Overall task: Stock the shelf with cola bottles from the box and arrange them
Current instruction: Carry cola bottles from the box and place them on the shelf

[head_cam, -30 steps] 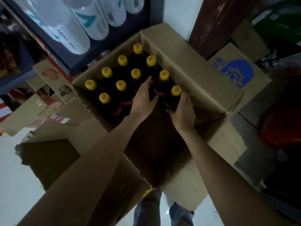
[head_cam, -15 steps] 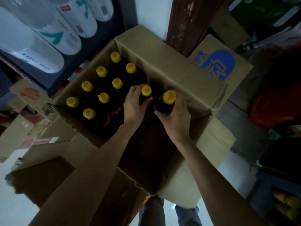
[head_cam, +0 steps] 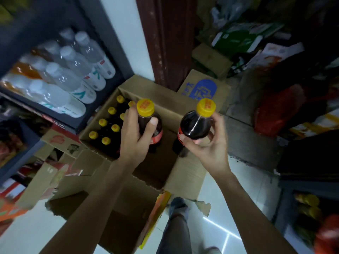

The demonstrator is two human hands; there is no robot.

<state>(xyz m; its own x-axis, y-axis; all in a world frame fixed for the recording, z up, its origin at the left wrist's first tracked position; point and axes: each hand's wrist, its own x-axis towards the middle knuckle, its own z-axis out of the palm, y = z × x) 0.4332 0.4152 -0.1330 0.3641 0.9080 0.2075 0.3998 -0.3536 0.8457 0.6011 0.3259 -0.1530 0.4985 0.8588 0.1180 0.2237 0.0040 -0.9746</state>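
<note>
I have a cola bottle in each hand, both lifted above the open cardboard box (head_cam: 146, 90). My left hand (head_cam: 134, 138) wraps the shoulder of the left cola bottle (head_cam: 149, 123), thumb pressed across the dark front just above the red label, fingers curled round the far side. Its yellow cap (head_cam: 145, 107) stands clear above my knuckles. My right hand (head_cam: 209, 143) cups the right cola bottle (head_cam: 194, 125) from underneath and behind, thumb hooked across the lower body, fingers curved round the right side; its yellow cap (head_cam: 206, 107) tops the grip. Both bottles stand roughly upright, near each other but apart, with a gap of box interior showing between them.

Below and to the left of my left grip, the remaining cola bottles (head_cam: 110, 125) sit packed in the far-left part of the box, only their yellow caps and dark shoulders showing. The part of the box beneath both grips looks dark.

Up and left of my left hand, the shelf (head_cam: 102, 24) holds clear water bottles (head_cam: 77, 77) with white caps, blurred. Beyond my right grip lies a second carton with a blue print (head_cam: 201, 88), next to a dark red-brown post (head_cam: 165, 39). Below my forearms, a trouser leg and shoe (head_cam: 177, 208) stand on the pale floor.
</note>
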